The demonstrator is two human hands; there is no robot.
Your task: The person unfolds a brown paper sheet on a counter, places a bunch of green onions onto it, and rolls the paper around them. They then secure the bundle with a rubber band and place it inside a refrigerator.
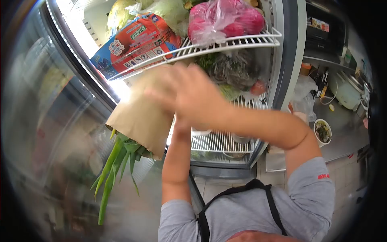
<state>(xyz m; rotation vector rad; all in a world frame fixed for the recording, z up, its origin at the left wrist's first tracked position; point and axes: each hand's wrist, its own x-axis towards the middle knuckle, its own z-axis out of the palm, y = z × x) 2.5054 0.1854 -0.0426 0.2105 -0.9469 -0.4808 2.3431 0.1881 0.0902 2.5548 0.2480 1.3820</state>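
Note:
Brown paper (141,117) is wrapped around long green leafy stalks (115,161), which hang out of its lower end in front of the open fridge. My right hand (193,94) lies over the upper part of the paper, its fingers smeared by motion. Below it, my left hand (182,122) reaches up against the paper's right side; only the part near the wrist shows, and the fingers are hidden. Just above the bundle, a red and blue printed box (139,44) rests on the top wire shelf (225,41).
Pink items in clear plastic (223,20) sit on the top shelf, with bagged dark greens (236,68) beneath. The glass door (52,133) stands at left. The fridge frame (288,60) borders the right side. Beyond it, a metal counter (346,137) holds a white bowl (323,132).

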